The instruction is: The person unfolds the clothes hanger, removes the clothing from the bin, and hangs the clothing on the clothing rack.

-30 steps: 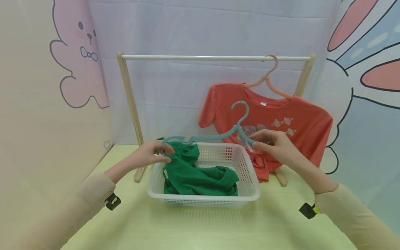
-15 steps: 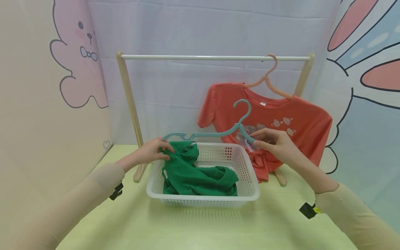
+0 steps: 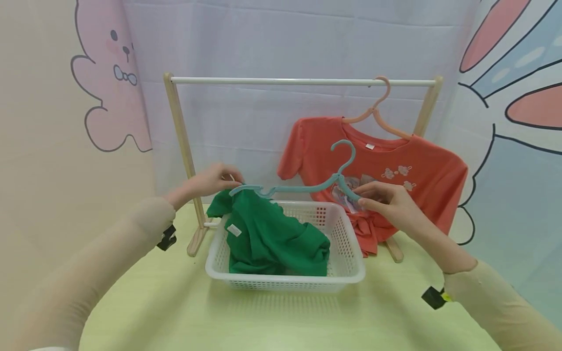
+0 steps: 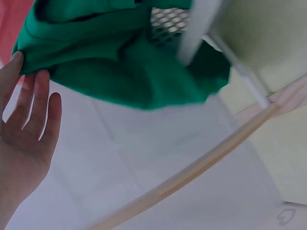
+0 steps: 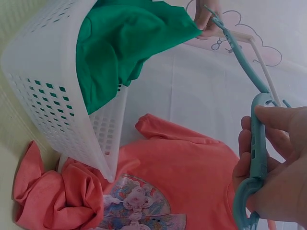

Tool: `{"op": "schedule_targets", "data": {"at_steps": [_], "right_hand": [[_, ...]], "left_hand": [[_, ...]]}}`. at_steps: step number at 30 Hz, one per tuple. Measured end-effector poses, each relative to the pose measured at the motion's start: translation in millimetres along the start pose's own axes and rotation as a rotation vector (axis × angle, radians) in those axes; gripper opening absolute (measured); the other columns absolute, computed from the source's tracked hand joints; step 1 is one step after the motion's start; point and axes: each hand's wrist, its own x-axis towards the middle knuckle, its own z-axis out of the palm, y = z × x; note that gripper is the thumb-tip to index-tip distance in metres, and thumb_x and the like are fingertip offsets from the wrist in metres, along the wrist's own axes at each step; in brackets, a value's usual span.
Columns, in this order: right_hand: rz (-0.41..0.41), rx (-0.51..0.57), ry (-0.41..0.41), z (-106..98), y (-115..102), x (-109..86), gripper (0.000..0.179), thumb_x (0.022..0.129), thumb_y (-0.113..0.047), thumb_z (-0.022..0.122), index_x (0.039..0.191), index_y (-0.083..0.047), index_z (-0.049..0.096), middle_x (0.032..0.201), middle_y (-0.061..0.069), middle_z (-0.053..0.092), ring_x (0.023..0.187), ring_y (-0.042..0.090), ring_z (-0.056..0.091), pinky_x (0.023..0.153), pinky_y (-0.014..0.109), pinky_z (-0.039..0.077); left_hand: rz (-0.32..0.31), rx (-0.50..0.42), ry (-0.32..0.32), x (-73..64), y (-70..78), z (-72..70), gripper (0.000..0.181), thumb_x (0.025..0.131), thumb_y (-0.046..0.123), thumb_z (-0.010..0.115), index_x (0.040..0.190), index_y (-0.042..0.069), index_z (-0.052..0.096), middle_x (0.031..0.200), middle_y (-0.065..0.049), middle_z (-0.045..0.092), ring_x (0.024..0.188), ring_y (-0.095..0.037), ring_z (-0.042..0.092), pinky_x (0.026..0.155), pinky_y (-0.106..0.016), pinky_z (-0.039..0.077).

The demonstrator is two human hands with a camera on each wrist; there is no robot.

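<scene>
My left hand [image 3: 214,179] pinches an edge of a green garment [image 3: 272,239] and holds it raised at the back left of the white basket [image 3: 285,279]. The left wrist view has the fingertips [image 4: 42,79] at the cloth's edge. Most of the garment lies bunched in the basket, with a white label [image 3: 234,230] facing up. My right hand [image 3: 391,202] grips one arm of a light blue hanger [image 3: 303,188], its hook pointing up. The hanger's other arm reaches over the basket to my left hand and overlaps the raised cloth in the head view.
Behind the basket stands a rack with a white rail [image 3: 272,81] and wooden legs [image 3: 182,131]. A coral T-shirt [image 3: 395,161] hangs at its right on an orange hanger [image 3: 387,122], its lower part bunched beside the basket. Printed curtains enclose the sides.
My left hand has moved up and back and lifted the green garment's left edge toward the hanger's end. The right hand and the blue hanger have shifted only slightly.
</scene>
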Motion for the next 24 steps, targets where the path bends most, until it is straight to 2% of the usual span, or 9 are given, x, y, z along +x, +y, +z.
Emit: {"op": "schedule_targets", "data": {"at_steps": [6,8,11,14,18,21,24], "right_hand": [[-0.015,-0.003,0.015,-1,0,-1.0,0.032,0.096,-0.025,0.065,0.125,-0.011,0.065,0.098,-0.009,0.068,0.082,0.01,0.065,0.072,0.02,0.056],[-0.018,-0.001,0.021,-2,1,-1.3,0.032,0.096,-0.025,0.065,0.125,-0.011,0.065,0.098,-0.009,0.068,0.082,0.01,0.065,0.072,0.02,0.056],[-0.018,0.007,0.028,-2,1,-1.7,0.032,0.096,-0.025,0.065,0.125,-0.01,0.065,0.097,-0.009,0.068,0.081,0.011,0.065,0.072,0.02,0.057],[-0.012,0.009,0.024,-2,1,-2.4,0.033,0.096,-0.025,0.065,0.125,-0.009,0.064,0.094,-0.007,0.07,0.081,0.011,0.066,0.072,0.02,0.057],[0.01,0.001,0.008,-2,3,-3.6,0.033,0.096,-0.027,0.065,0.125,-0.011,0.065,0.094,-0.004,0.07,0.082,0.011,0.066,0.073,0.02,0.057],[0.027,-0.002,0.0,-3,5,-5.0,0.033,0.096,-0.029,0.065,0.126,-0.013,0.065,0.097,-0.005,0.07,0.084,0.01,0.066,0.074,0.021,0.057],[0.026,-0.006,0.005,-5,6,-6.5,0.033,0.096,-0.029,0.065,0.125,-0.013,0.065,0.096,-0.009,0.07,0.084,0.009,0.066,0.073,0.021,0.057]], "left_hand": [[-0.092,-0.051,0.151,14.9,26.9,-40.6,0.019,0.1,0.018,0.058,0.107,0.003,0.068,0.103,-0.016,0.066,0.081,-0.021,0.069,0.082,-0.035,0.058],[-0.11,-0.06,0.199,19.4,34.7,-49.4,0.021,0.1,0.019,0.058,0.108,0.003,0.068,0.104,-0.016,0.064,0.079,-0.018,0.068,0.083,-0.036,0.059],[-0.125,-0.045,0.228,24.6,41.9,-55.5,0.022,0.099,0.022,0.06,0.108,0.004,0.069,0.103,-0.016,0.065,0.076,-0.016,0.069,0.082,-0.037,0.06],[-0.14,-0.022,0.202,28.1,39.7,-49.5,0.021,0.098,0.024,0.063,0.106,0.007,0.07,0.1,-0.015,0.066,0.074,-0.015,0.07,0.078,-0.034,0.061],[-0.157,-0.039,0.106,30.9,26.0,-27.3,0.018,0.097,0.021,0.064,0.104,0.007,0.071,0.099,-0.014,0.069,0.075,-0.016,0.071,0.077,-0.034,0.061],[-0.156,-0.069,0.037,30.9,15.7,-9.3,0.017,0.097,0.019,0.064,0.106,0.006,0.071,0.099,-0.014,0.071,0.081,-0.02,0.072,0.08,-0.038,0.061],[-0.123,-0.09,-0.008,28.6,7.8,5.4,0.022,0.097,0.018,0.064,0.116,0.008,0.068,0.106,-0.013,0.072,0.096,-0.025,0.073,0.088,-0.041,0.059]]}}
